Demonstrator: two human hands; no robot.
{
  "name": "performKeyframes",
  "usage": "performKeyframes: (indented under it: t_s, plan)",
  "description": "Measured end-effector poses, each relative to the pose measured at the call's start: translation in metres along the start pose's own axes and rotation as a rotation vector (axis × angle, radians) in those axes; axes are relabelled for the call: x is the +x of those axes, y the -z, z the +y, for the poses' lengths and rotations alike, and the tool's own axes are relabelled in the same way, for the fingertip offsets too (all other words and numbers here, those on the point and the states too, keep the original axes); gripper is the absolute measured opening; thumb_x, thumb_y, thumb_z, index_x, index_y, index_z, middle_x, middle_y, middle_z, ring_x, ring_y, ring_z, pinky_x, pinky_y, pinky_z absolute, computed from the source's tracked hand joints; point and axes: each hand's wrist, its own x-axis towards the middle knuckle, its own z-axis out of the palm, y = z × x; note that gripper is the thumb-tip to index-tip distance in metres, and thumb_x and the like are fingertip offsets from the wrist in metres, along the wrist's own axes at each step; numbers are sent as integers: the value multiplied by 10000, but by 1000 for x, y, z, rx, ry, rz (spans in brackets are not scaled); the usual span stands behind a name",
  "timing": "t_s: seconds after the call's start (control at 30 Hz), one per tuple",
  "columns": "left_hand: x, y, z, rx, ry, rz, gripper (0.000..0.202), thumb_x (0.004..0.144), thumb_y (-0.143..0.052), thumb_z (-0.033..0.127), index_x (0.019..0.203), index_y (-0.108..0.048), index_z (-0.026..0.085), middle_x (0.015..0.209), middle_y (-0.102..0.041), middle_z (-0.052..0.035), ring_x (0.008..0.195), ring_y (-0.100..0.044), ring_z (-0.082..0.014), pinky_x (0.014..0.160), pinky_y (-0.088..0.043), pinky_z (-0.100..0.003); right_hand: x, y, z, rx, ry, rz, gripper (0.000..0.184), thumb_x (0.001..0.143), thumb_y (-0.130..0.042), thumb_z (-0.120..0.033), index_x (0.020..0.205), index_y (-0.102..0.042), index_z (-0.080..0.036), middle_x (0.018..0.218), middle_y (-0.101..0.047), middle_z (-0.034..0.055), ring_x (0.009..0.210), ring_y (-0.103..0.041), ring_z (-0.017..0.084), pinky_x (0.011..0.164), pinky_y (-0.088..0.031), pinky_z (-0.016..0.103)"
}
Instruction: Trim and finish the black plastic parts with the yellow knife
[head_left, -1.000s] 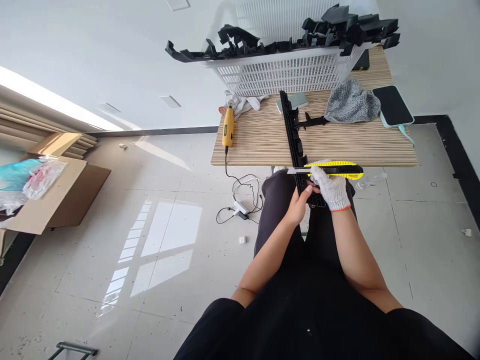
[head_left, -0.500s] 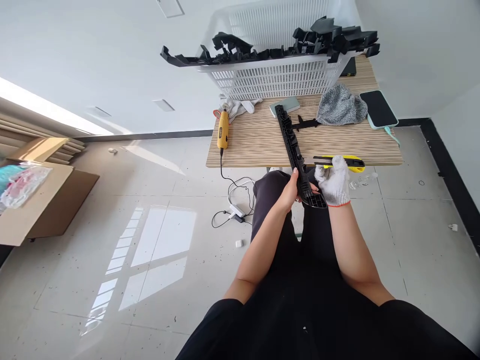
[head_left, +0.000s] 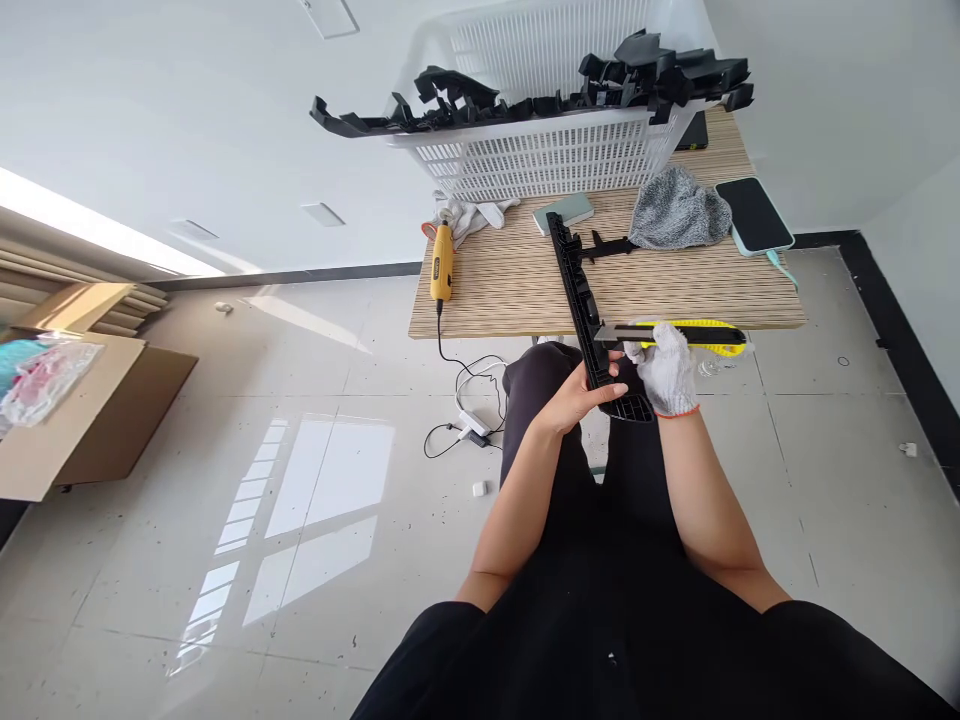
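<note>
My bare left hand (head_left: pixel 577 398) grips the near end of a long black plastic strip (head_left: pixel 579 290). The strip runs from my lap up onto the striped wooden table (head_left: pixel 510 290). My right hand (head_left: pixel 666 372), in a white knitted glove, is closed round a yellow utility knife (head_left: pixel 694 335). The knife lies crosswise, and its blade end touches the strip's right edge just above my left hand.
On the table stand a white slotted basket (head_left: pixel 555 155) full of black plastic parts, a yellow rotary tool (head_left: pixel 441 265) with its cord running to the floor, a grey cloth (head_left: pixel 679 210), a phone (head_left: pixel 754 215), a small greenish block (head_left: pixel 566 212) and a spare glove (head_left: pixel 472 212). Cardboard boxes (head_left: pixel 82 400) sit left.
The knife was lifted off the strip half a second ago and is now back with its blade against the strip's edge. My left hand shifted its grip on the strip's near end.
</note>
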Motion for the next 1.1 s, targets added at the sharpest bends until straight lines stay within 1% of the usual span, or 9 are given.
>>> performKeyframes:
  t_s: [0.13,0.2,0.27,0.4,0.57,0.7,0.87,0.97,1.1]
  plan:
    - [-3,8,0,85,-59,-1,441,646,-966,363,870,-630,185,913,-534,22,827,-476,-119,788,-384,-294,-5,11,-1,-64,-41,-42,268,766,-819,-488,757,-674,-263,668,-611,11,554,-543,172,521,-526,361]
    - [-1,4,-4,66,-104,16,452,647,-957,384,834,-594,190,888,-526,25,838,-473,-127,806,-379,-298,-5,8,2,-152,-85,-111,283,782,-819,-512,761,-687,-263,649,-613,1,553,-567,170,536,-533,349]
    - [2,-2,-9,24,-124,57,468,636,-954,394,828,-577,195,872,-529,28,846,-481,-131,817,-384,-295,-5,1,6,-268,-76,-107,329,823,-782,-575,783,-688,-262,664,-654,6,616,-648,197,606,-570,354]
    - [7,-7,-13,-57,-109,120,482,620,-963,391,850,-589,193,860,-552,34,827,-509,-119,823,-412,-288,-3,-4,6,-438,61,-29,372,895,-690,-637,832,-665,-271,748,-721,29,738,-719,244,740,-600,396]
    - [0,6,-5,-3,-83,167,452,639,-970,383,911,-673,178,938,-662,-3,895,-600,-145,882,-460,-309,-6,10,-6,-622,240,-232,319,925,-690,-589,826,-658,-286,776,-709,3,783,-691,230,868,-575,406]
    - [-4,6,-2,47,-94,222,445,628,-967,337,932,-677,190,964,-675,-5,908,-602,-154,884,-466,-313,-7,10,-5,-542,276,-155,277,933,-718,-541,802,-696,-297,796,-714,4,810,-680,229,887,-567,397]
    - [2,-5,-9,-54,-139,291,418,647,-915,345,944,-657,203,907,-648,7,911,-602,-162,879,-476,-308,-5,-3,2,-436,268,-100,210,885,-780,-483,828,-714,-292,794,-695,1,771,-649,215,850,-576,373]
    - [1,-3,-8,-147,-130,300,428,731,-843,362,1099,-672,227,926,-674,8,940,-659,-179,895,-522,-318,-6,-6,-1,-460,306,-136,230,891,-770,-479,806,-694,-279,807,-686,4,791,-647,204,882,-575,365]
    - [-9,7,1,-170,-112,253,839,766,-838,356,1519,-473,304,1115,-749,-21,1022,-761,-253,843,-610,-374,-8,5,-6,-489,294,-100,265,892,-766,-507,810,-679,-271,802,-698,6,814,-669,199,864,-598,361]
